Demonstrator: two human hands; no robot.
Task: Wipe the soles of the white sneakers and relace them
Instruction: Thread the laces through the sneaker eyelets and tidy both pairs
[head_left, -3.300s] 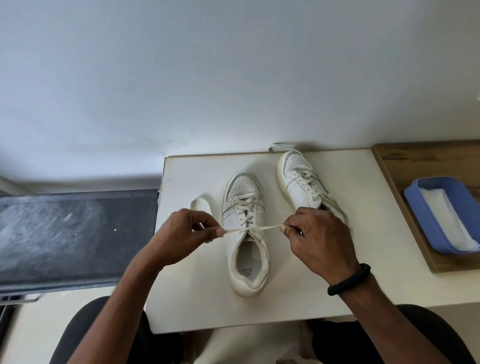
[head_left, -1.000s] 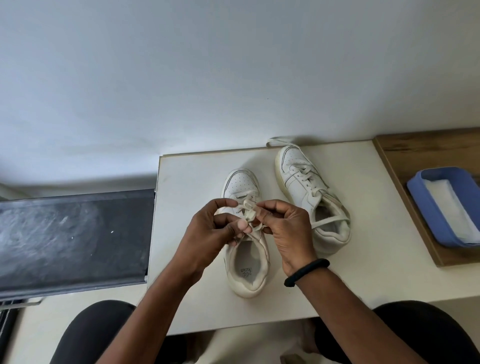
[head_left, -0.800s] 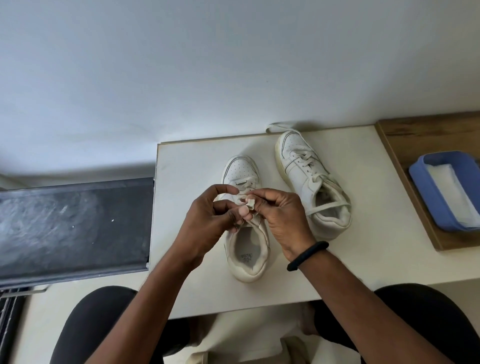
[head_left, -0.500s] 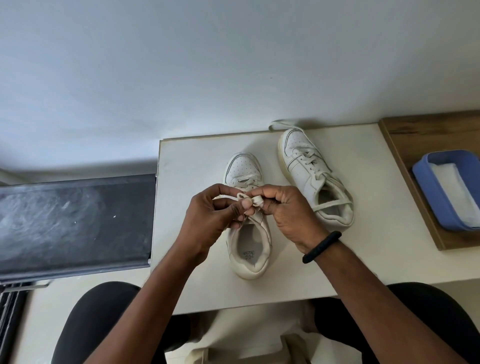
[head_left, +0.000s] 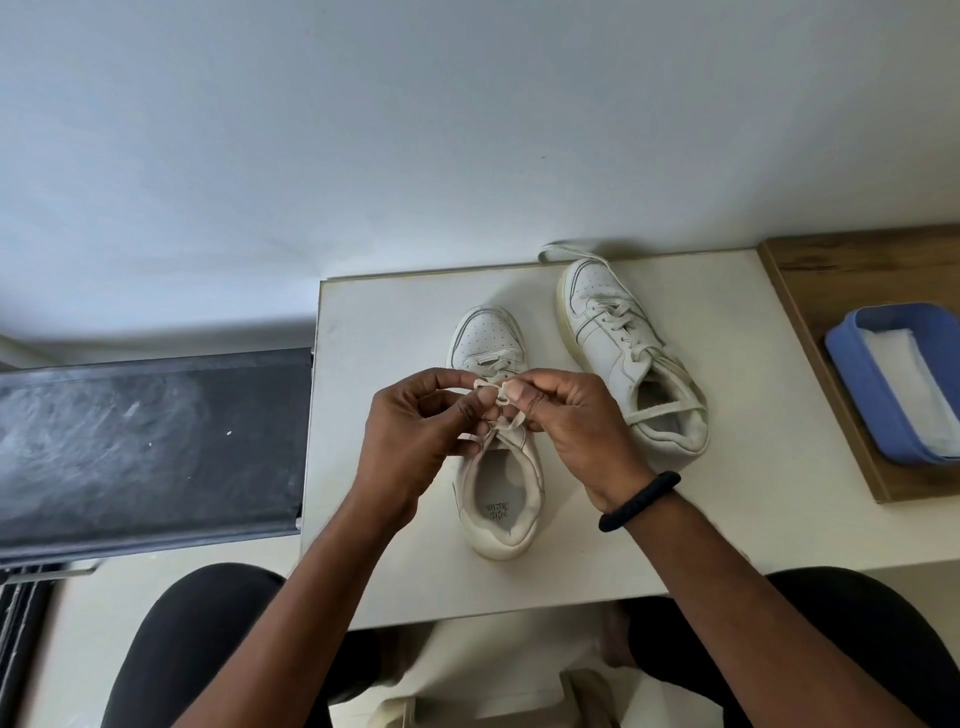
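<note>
On table (head_left: 384, 332), sneaker (head_left: 487, 338) toe away; left hand (head_left: 415, 431), right hand (head_left: 576, 423) pinch lace (head_left: 488, 385)

At the centre of the frame, a white sneaker (head_left: 485, 338) and its mate (head_left: 608, 332), both of smooth, faintly creased leather-like material with perforated toes, are sitting on a matt off-white table (head_left: 384, 322), a flat cloth lace (head_left: 488, 386) looking soft. At right, a smooth blue plastic tray (head_left: 852, 374) is holding white cloth (head_left: 909, 389) on a wood-grain board (head_left: 831, 265); at left, a dark panel (head_left: 145, 441) is showing chalky scuffs.
</note>
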